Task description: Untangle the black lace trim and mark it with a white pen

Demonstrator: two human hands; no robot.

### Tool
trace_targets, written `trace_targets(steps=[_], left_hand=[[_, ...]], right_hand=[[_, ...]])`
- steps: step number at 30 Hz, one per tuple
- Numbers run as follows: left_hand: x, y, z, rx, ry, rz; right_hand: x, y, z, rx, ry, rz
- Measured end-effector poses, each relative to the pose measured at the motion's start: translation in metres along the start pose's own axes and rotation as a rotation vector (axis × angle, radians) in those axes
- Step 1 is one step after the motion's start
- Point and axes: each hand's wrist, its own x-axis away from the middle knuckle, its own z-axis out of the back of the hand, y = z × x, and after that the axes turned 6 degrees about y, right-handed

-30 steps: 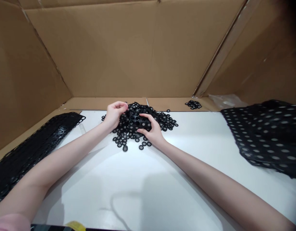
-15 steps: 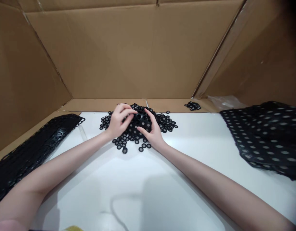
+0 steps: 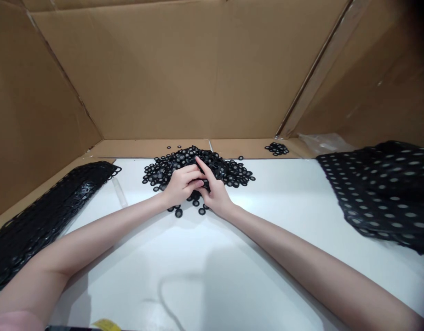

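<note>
A heap of small black rings with greyish centres (image 3: 229,172) lies at the back of the white table. Over its front part my two hands meet. My left hand (image 3: 182,184) is closed, its thumb and fingers pressed together against the fingers of my right hand. My right hand (image 3: 215,195) has its index finger stretched up the heap, while its thumb bends in at my left fingertips. Black material shows in the gap between that thumb and index finger; whether it is held or lies behind is unclear. Single rings (image 3: 178,213) lie just in front.
On the left lies a long stack of black perforated sheets (image 3: 56,207), beside a clear strip (image 3: 120,192). A black sheet with pale dots (image 3: 381,193) covers the right side. A small ring cluster (image 3: 277,148) and clear plastic (image 3: 324,143) sit at the back. Cardboard walls (image 3: 194,73) enclose the table.
My hands, earlier apart around a black clump on the heap, have come together and slightly toward me. The clump no longer shows between them. More of the heap's back is visible.
</note>
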Motion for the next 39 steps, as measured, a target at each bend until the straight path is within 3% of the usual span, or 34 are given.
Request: trace_targets(steps=[8,17,24,32,35,37,39], left_hand=[[0.001,0.004,-0.011,0.09,0.105,0.114],[-0.01,0.001,-0.005,0.213,0.037,0.313],[-0.011,-0.005,-0.006,0.285,0.07,0.36],[-0.026,-0.019,0.005,0.34,0.214,0.503],[-0.037,-0.034,0.025,0.389,0.444,0.586],[-0.041,-0.044,0.039,0.343,0.572,0.518],[-0.039,-0.049,0.047,0.227,0.538,0.426]], right_hand=[[0.0,-0.004,-0.001,0.024,-0.003,0.029],[0.001,-0.003,-0.002,0.004,-0.005,0.036],[0.001,-0.002,-0.004,0.003,-0.007,0.081],[0.001,0.0,-0.003,0.034,-0.002,0.018],[0.002,-0.001,-0.002,0.011,-0.02,0.034],[0.002,-0.003,-0.001,-0.002,-0.016,0.02],[0.002,-0.004,0.0,-0.019,0.01,-0.031]])
